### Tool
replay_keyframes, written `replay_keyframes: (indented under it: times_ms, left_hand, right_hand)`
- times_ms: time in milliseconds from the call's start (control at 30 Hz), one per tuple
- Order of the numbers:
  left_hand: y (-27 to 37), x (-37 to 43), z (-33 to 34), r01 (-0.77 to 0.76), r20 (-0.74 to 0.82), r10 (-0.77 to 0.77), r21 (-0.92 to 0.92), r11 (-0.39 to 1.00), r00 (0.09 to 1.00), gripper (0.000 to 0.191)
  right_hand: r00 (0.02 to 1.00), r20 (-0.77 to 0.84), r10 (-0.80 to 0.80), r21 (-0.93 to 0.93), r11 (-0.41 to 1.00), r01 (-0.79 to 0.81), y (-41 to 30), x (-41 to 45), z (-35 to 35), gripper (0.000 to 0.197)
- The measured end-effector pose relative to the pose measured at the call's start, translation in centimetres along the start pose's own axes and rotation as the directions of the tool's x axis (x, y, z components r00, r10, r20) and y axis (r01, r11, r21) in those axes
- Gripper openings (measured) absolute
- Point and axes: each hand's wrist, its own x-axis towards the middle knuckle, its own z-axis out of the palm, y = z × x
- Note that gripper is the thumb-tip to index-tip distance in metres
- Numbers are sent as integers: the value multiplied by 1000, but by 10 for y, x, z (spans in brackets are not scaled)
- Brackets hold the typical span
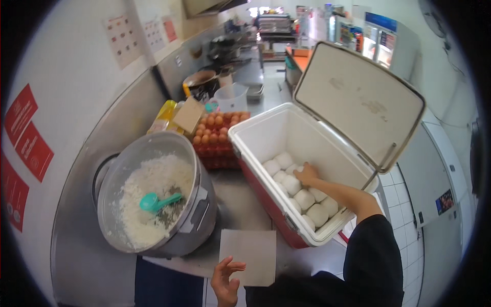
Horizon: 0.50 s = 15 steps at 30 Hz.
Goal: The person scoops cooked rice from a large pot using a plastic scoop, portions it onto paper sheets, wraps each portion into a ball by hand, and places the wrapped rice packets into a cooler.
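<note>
My right hand [308, 175] reaches down into an open cooler box [264, 195] with red sides and a white lining. Its fingers touch the round white dough balls [305, 199] packed in the bottom. The fingertips are partly hidden, so I cannot tell whether they grip a ball. My left hand [227, 280] hangs empty at the bottom, fingers apart and slightly curled. Beside it, a plain beige square sheet [251, 255] lies at the near edge of the steel counter [239, 195].
A large metal pot [205, 209] of white flour [142, 180] stands left, a turquoise scoop [155, 202] inside. Behind are red trays of brown eggs [216, 136], a cardboard piece [189, 115] and a translucent tub [232, 98]. The cooler's lid [356, 99] stands raised at right.
</note>
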Motion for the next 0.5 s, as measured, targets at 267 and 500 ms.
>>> replay_keyframes:
  times_ms: [267,500]
  left_hand:
    - [97,38,-58,-303,309,170,458,835,936,39]
    - [146,184,-161,-381,424,57,735,561,904,17]
  right_hand:
    - [867,427,-256,-488,742,460,1,-3,11,60]
    - [717,516,-468,-310,679,666,-28,-73,-34,81]
